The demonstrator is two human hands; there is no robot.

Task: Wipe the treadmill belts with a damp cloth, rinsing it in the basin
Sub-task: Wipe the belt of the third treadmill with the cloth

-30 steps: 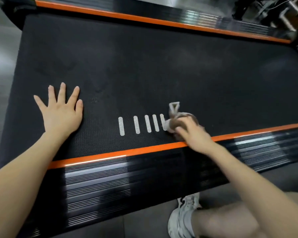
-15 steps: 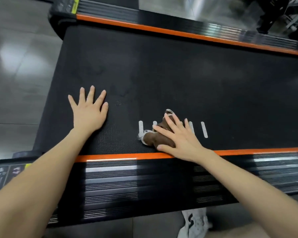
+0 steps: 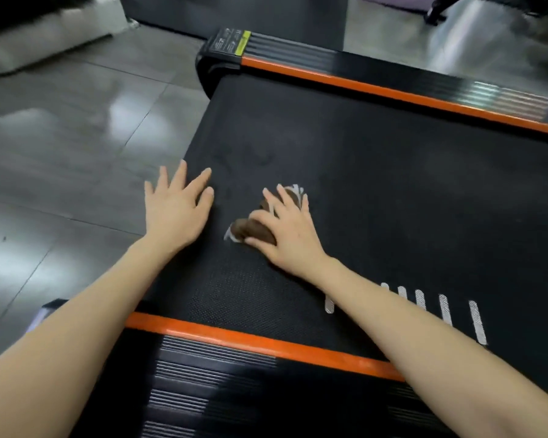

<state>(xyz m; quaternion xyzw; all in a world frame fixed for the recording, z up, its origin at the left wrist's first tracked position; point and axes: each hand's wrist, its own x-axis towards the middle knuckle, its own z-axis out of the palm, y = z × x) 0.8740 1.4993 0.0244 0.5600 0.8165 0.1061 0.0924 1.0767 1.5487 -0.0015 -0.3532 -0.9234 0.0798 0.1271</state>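
Note:
A black treadmill belt (image 3: 377, 172) runs across the view between two orange-edged side rails. My right hand (image 3: 290, 230) presses flat on a bunched brown and white cloth (image 3: 252, 230) on the belt, near its left end. My left hand (image 3: 176, 207) lies open, fingers spread, partly over the belt's left edge, a short way left of the cloth. White stripe marks (image 3: 443, 309) on the belt show just right of my right forearm. No basin is in view.
The near side rail (image 3: 250, 341) with ribbed black tread lies under my forearms. The far rail (image 3: 393, 93) ends in a black end cap (image 3: 228, 45). Glossy grey floor tiles (image 3: 76, 137) spread to the left, with a white base (image 3: 45, 36) at top left.
My right hand has slid the cloth left along the belt, from beside the white stripes to well past them. My left hand has shifted to the belt's left edge, and the view turned left.

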